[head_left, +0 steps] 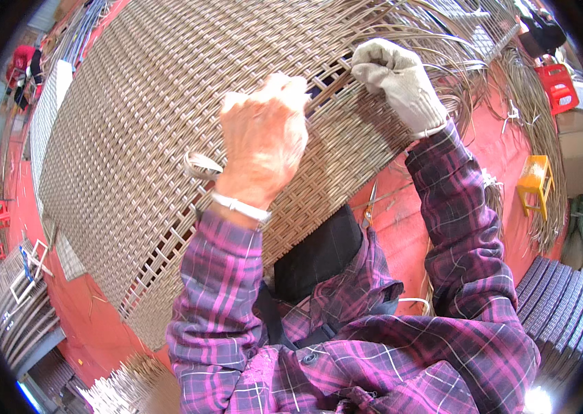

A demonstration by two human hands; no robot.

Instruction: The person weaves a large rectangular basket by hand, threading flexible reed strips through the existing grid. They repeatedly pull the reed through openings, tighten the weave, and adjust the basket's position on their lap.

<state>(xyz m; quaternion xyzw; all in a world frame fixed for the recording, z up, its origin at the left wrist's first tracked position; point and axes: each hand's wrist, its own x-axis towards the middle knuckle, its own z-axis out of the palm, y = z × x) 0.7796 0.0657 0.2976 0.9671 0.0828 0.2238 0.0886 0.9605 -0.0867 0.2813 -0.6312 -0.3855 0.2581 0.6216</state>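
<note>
Across the upper middle of the view, spread out before the person: a woven panel [122, 103], tan-brown, tight basket pattern. A line of open gaps runs diagonally through it, from lower left up to the right glove. Left hand [264, 134], bare, over the panel across that line, fingers curled under, knuckles up; cannot tell whether it grips a strand. Pale loop of strip [202, 164] beside its wrist. Right hand [398, 83], in a whitish glove, fingers curled at the line's upper end (whether closed on anything, cannot tell). Loose strands [467, 65] sprawl beyond it. Red floor [401, 255] below the panel's near edge. Farther right, a yellow stool [535, 181]; above it, a red stool [557, 90]. Far upper left, a person in red [22, 62].
</note>
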